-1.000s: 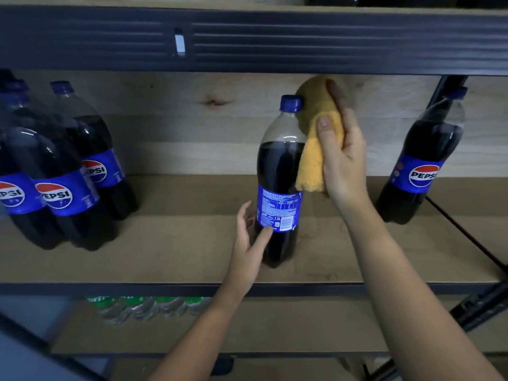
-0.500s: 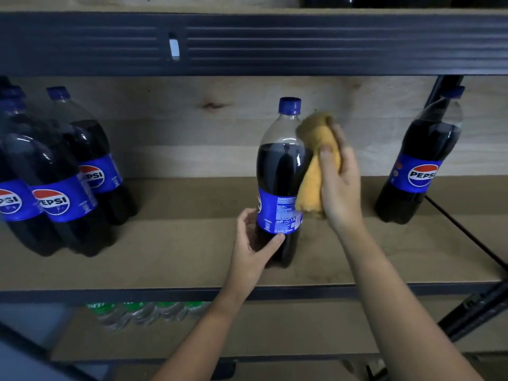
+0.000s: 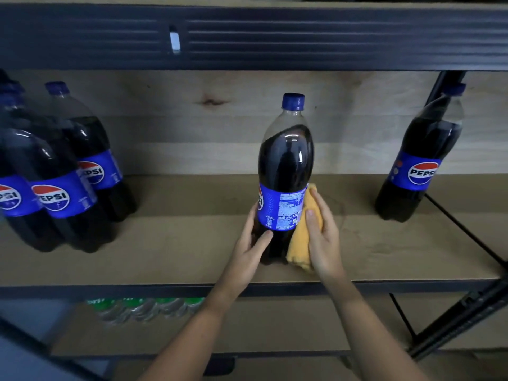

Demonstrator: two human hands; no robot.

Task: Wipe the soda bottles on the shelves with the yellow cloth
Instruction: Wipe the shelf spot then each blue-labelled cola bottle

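Note:
A dark soda bottle with a blue cap and blue label stands upright in the middle of the wooden shelf. My left hand grips its base from the left, thumb across the front. My right hand holds the yellow cloth and presses it against the bottle's lower right side, beside the label. Part of the cloth is hidden under my palm.
Several more soda bottles are clustered at the shelf's left end, and one bottle stands at the right by the black upright post. A dark metal beam runs overhead. Green-capped bottles lie on the shelf below.
My right hand has slid the cloth down the bottle's right side, from near the cap to the label and base. My left hand has closed more firmly around the base.

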